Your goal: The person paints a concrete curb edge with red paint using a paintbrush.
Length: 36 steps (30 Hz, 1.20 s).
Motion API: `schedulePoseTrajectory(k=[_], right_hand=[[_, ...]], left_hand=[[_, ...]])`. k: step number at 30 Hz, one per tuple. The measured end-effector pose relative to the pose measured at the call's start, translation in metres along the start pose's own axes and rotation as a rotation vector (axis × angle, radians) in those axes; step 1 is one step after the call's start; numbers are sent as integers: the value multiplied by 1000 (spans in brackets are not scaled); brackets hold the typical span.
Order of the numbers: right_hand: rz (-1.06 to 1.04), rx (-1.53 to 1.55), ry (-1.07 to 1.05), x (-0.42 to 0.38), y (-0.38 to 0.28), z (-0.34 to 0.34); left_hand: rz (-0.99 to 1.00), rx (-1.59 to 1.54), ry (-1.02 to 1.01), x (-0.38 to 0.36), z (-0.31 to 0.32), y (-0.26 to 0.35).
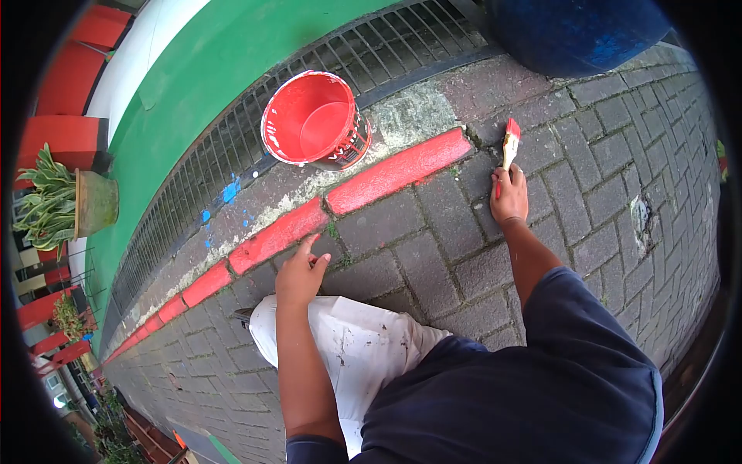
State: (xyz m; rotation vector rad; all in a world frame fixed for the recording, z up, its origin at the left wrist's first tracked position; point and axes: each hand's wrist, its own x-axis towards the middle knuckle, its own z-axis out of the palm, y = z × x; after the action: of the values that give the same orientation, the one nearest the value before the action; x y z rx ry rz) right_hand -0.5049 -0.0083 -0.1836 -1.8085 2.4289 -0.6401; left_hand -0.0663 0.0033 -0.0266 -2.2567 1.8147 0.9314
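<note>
Right hand (pixel 510 197): closed in a grip around the handle of a flat paintbrush with a pale handle and red-coated bristles (pixel 510 147).
Brush position: over the grey block paving (pixel 433 267), just beside the right end of the painted row and apart from it, bristles pointing away from the body.
Left hand (pixel 300 277): loosely open, nothing visible in its grasp, index finger stretched toward the near edge of the row of bright red painted kerbstones (pixel 402 170); whether the fingertip touches, I cannot tell.
Kerbstones: laid end to end with dark joints, running away to the lower left.
Round plastic bucket with a dark printed outer wall (pixel 354 148): upright on the ledge behind the kerbstones, its inside coated red, with red paint (pixel 325 127) at the bottom and white smears along the rim.
Ledge: rough grey concrete, marked with bright blue paint splashes (pixel 231 189) left of the bucket.
Behind the ledge: a dark metal drain grate (pixel 386 35), then a smooth green painted surface (pixel 216 46).
Upper right: a large dark blue rounded container (pixel 580 35).
Clothing: stained white trousers (pixel 348 340), dark navy shirt (pixel 502 402).
</note>
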Motion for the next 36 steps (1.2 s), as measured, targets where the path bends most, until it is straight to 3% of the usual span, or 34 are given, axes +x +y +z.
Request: schedulePoseTrajectory(k=[14,18,21,24,31,36], right_hand=[[-51,12,44,0,4,7],[-64,27,49,0,4,9],[-58,28,41,0,3,5],[-69,14,40,-1,-1,6],[-57,-1,36,-1,4,12],[-35,19,15,-1,4,11]], left_hand=[[37,-12,-42,-1,-1,3],[84,-128,27,-8,-6,9],[241,-378,225,-23,-4,10],[77,-385,207,-49,-8,15],[52,-210,326,-42,-7,11],[8,-190,165,-14,2,4]])
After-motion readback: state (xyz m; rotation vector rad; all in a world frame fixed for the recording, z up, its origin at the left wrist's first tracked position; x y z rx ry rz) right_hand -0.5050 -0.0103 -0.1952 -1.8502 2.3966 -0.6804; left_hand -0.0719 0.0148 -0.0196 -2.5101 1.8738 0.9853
